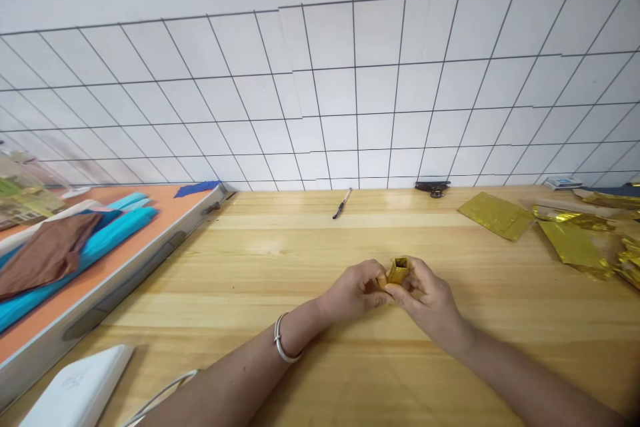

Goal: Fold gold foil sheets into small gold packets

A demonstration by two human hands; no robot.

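We see a small gold foil tube with a square open mouth [399, 272] held over the pale striped wooden bench [215, 307], well in from its far edge; we cannot tell whether it touches the wood. Our left hand [353, 290], a silver bangle [286, 340] on its wrist, pinches the tube's left side between curled fingers and thumb. Our right hand [434, 304] pinches the other side, fingers bent behind, thumb pressed across the lower front. Toward the bench's far right corner we have a flat gold foil packet [496, 216] and, beside it, a crumpled group of gold foil pieces [575, 247]. Near the middle of the far edge lies a slim dark-and-white pen [343, 204]; to its right, just by that edge, sits a black clip-like object [433, 188].
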